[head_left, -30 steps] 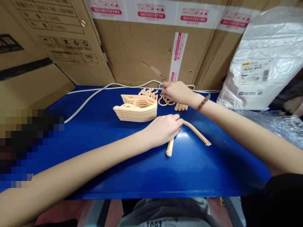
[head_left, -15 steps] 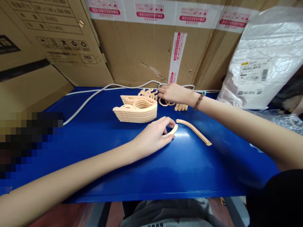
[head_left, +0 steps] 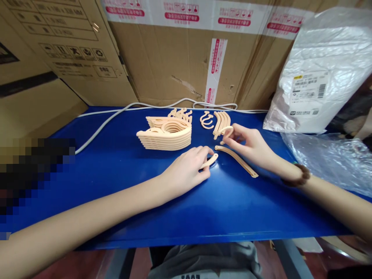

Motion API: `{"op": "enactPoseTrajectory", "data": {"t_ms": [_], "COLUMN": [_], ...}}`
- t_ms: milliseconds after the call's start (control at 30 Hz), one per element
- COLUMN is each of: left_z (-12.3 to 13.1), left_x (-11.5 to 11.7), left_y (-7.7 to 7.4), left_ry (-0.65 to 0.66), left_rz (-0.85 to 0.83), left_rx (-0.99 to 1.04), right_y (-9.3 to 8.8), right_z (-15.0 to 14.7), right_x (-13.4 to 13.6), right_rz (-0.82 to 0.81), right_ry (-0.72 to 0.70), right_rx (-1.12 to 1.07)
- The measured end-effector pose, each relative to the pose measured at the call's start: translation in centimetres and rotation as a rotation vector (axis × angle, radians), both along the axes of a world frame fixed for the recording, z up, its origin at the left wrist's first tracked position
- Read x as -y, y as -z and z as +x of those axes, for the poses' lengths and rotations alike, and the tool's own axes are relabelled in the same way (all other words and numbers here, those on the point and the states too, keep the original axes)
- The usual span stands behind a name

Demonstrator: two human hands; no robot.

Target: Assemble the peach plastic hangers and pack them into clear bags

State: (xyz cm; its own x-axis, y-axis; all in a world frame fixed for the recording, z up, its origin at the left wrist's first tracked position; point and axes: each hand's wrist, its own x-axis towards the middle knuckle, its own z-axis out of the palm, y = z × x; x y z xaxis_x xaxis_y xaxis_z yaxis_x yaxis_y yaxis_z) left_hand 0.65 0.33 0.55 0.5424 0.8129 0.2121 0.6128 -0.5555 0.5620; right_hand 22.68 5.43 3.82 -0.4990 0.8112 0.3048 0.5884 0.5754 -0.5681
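My left hand (head_left: 190, 166) rests low over the blue table, its fingers closed round a short beige curved hanger arm (head_left: 213, 159) whose holed end sticks out to the right. My right hand (head_left: 254, 145) pinches a beige hanger hook (head_left: 229, 130) between thumb and fingers, just above the table. Between the hands lies a longer curved hanger arm (head_left: 236, 159), touched by neither as far as I can tell. Behind my left hand stands a neat stack of beige folding hangers (head_left: 165, 142).
Loose hooks (head_left: 207, 123) and a row of curved arms (head_left: 223, 119) lie at the back, with more small hook pieces (head_left: 181, 114) behind the stack. A white cable (head_left: 116, 112) runs along the cardboard boxes (head_left: 162, 58). A white parcel bag (head_left: 305, 97) and clear plastic wrap (head_left: 325, 159) are at right.
My right hand has come back from the rear pieces toward me and to the right, now with a hook in its fingers. My left hand keeps the short arm, its thumb slightly shifted.
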Motion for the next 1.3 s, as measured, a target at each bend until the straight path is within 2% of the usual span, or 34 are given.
{"op": "enactPoseTrajectory", "data": {"t_ms": [167, 333, 400, 533, 633, 800, 933, 1100, 1300], "left_z": [-0.3, -0.2, -0.2, -0.5, -0.7, -0.9, -0.8, -0.8, -0.8], "left_x": [0.1, 0.4, 0.3, 0.3, 0.3, 0.3, 0.3, 0.2, 0.4], "left_y": [0.0, 0.0, 0.1, 0.4, 0.5, 0.4, 0.4, 0.3, 0.3], "left_ry": [-0.007, 0.002, 0.007, 0.003, -0.003, 0.003, 0.002, 0.005, -0.014], "left_rz": [0.007, -0.029, -0.020, 0.032, 0.052, 0.065, 0.062, 0.042, 0.061], "left_rx": [0.098, 0.032, 0.017, 0.017, 0.013, 0.002, 0.000, 0.008, -0.051], "right_y": [1.0, 0.7, 0.5, 0.4, 0.8, 1.9, 2.0, 1.9, 2.1], "right_z": [2.0, 1.2, 0.7, -0.3, -1.1, -1.6, -1.5, -1.5, -1.5], "right_x": [1.6, 2.2, 1.9, 0.9, 0.4, 0.9, 1.8, 1.9, 1.1], "right_rz": [-0.192, -0.466, -0.437, -0.231, -0.194, -0.219, -0.216, -0.377, -0.484], "right_ry": [0.067, 0.030, 0.026, 0.062, 0.029, 0.028, 0.055, 0.028, 0.021], "right_rx": [-0.081, -0.252, -0.265, -0.240, -0.266, -0.290, -0.293, -0.393, -0.448]}}
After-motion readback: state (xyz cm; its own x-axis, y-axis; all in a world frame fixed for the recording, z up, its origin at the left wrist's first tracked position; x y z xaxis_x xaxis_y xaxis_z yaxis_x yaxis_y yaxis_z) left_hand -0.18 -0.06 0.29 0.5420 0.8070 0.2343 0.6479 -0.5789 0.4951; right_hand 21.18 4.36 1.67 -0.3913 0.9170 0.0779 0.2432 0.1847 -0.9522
